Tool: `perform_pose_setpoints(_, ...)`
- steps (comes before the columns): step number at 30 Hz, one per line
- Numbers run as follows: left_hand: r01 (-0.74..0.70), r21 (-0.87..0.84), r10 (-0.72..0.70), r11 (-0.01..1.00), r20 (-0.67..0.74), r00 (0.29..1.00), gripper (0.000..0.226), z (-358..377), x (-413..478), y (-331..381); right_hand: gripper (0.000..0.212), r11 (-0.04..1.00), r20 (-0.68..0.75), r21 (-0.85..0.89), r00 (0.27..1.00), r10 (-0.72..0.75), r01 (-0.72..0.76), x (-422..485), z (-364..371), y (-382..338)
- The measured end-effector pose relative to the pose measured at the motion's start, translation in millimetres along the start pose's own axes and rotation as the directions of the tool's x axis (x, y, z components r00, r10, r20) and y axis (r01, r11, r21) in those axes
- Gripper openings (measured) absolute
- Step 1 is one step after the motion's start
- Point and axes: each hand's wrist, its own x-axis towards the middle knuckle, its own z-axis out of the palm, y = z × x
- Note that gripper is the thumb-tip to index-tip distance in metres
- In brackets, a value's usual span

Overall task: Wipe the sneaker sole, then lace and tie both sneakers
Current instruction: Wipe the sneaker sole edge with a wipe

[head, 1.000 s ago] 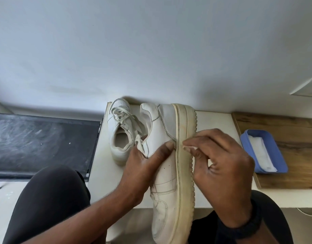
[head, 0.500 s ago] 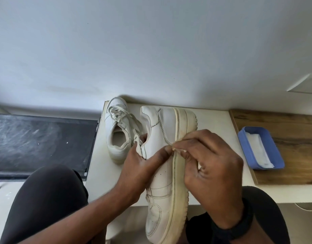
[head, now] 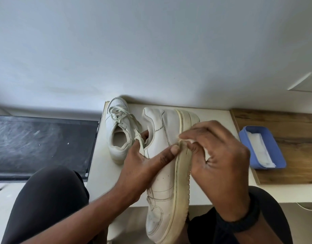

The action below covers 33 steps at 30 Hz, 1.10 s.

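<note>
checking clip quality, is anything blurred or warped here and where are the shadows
Head view: right hand looks slightly motion-blurred; held sneaker is sharp; wide-angle lens splays the white table; soft shadow on the wall behind the laced sneaker.

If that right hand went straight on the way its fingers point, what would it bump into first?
The right hand pinches a wipe against the sneaker's sole, so it likely meets that first.

A blue tray sits on a wooden board, right of the white table; a black panel lies left.
</note>
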Motion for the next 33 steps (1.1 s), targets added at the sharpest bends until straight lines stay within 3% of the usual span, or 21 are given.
perform_pose_setpoints(4,-0.024,0.023,0.023,0.999,0.016,1.0,0.069,5,-6,3,0.02,0.997,-0.061,-0.057,0.997,0.039,-0.042,2,-5,5)
perform_pose_setpoints(9,-0.062,0.035,0.063,0.997,-0.017,0.998,0.085,3,-7,3,0.02,0.997,0.013,-0.053,0.998,-0.059,0.059,-6,-1,-7)
perform_pose_setpoints(14,-0.084,0.067,0.085,0.994,-0.014,0.996,0.081,3,-6,3,0.02,0.998,-0.084,-0.056,0.996,0.024,-0.029,4,-9,6)
perform_pose_setpoints(19,-0.121,0.079,0.124,0.99,-0.03,0.992,0.075,5,-9,7,0.02,0.996,0.0,-0.049,0.997,-0.072,0.072,-10,0,-11)
perform_pose_setpoints(22,-0.153,0.104,0.157,0.983,-0.032,0.987,0.075,4,-8,7,0.018,0.999,-0.048,-0.051,0.999,-0.018,0.015,1,-6,1)
perform_pose_setpoints(26,-0.323,0.207,0.339,0.924,-0.051,0.939,0.064,8,-11,11,0.018,0.997,-0.193,-0.08,0.981,-0.031,0.016,3,-19,-3)
perform_pose_setpoints(30,-0.513,0.242,0.537,0.823,-0.042,0.842,0.06,12,-10,10,0.036,0.995,-0.129,-0.012,0.987,-0.099,0.098,-5,-21,-25)
perform_pose_setpoints(33,-0.557,0.263,0.579,0.788,-0.008,0.815,0.059,12,-7,12,0.019,0.996,-0.171,-0.031,0.981,-0.086,0.082,2,-26,-20)
